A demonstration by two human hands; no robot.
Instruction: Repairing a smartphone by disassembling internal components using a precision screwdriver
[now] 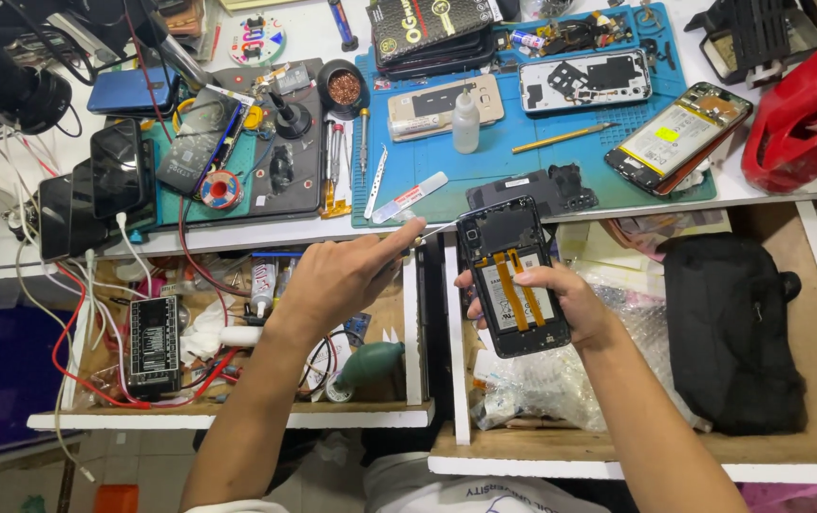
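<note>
Right hand [560, 299] grip closed on opened phone [513, 280] | left hand [347, 275] pinching tweezers [439, 229], wrist raised

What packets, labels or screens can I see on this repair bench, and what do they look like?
Black packet: top centre on the blue mat, flat, green and yellow print.
Yellow label: on the opened phone at right.
Dark screens: black phones at the left edge, unlit.
Opened phone: in the right hand; orange ribbon strips.
Left hand: holds a thin tool.
</note>
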